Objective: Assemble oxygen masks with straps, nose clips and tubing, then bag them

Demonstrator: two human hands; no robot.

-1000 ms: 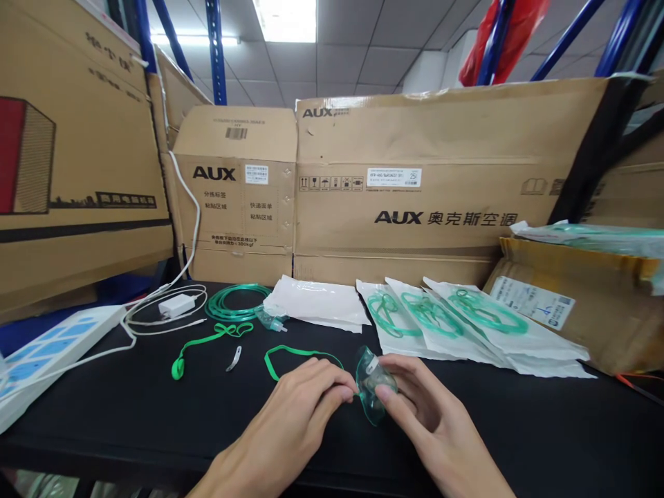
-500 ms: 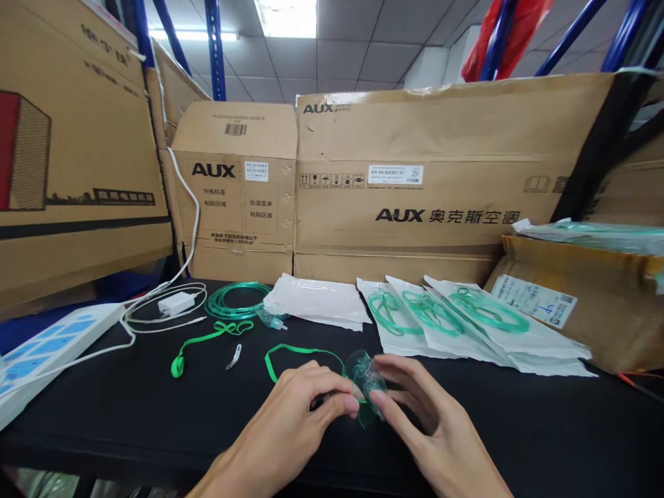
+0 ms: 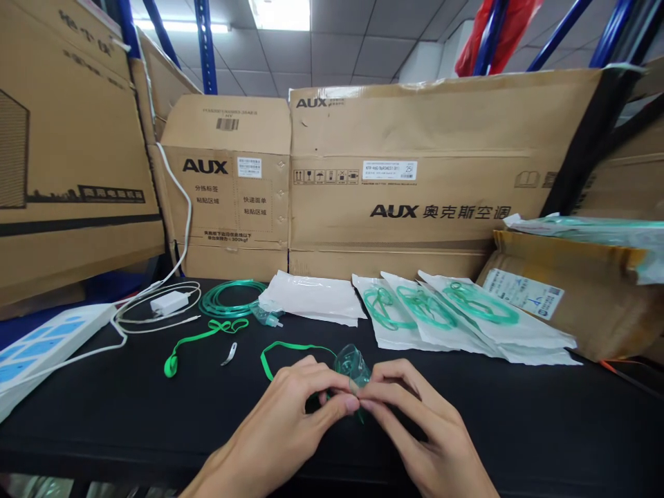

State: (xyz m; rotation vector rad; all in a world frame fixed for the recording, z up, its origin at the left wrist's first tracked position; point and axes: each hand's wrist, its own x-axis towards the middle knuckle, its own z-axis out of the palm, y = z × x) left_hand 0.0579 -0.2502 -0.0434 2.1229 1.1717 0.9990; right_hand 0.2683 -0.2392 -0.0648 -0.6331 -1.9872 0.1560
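A small clear, green-tinted oxygen mask [image 3: 351,363] sits at the fingertips of both hands, just above the front of the black table. My left hand [image 3: 306,401] is closed, its thumb and forefinger pinching the mask's near edge. My right hand [image 3: 415,408] is closed too; its thumb and forefinger meet the left fingertips at a short green tail below the mask. The green elastic strap [image 3: 295,346] loops from the mask over the table behind my left hand. The fingers hide exactly where strap and mask join.
Left of my hands lie another green strap [image 3: 207,335] and a small metal blade [image 3: 229,354]. Behind are coiled green tubing [image 3: 231,299], a clear connector piece [image 3: 267,317] and white pouches [image 3: 316,297]. A power strip [image 3: 57,342] stands left, a carton [image 3: 581,297] right.
My right hand has shifted from gripping the mask's side to pinching beside my left fingertips. The mask now tilts upward and away. The view has turned slightly.
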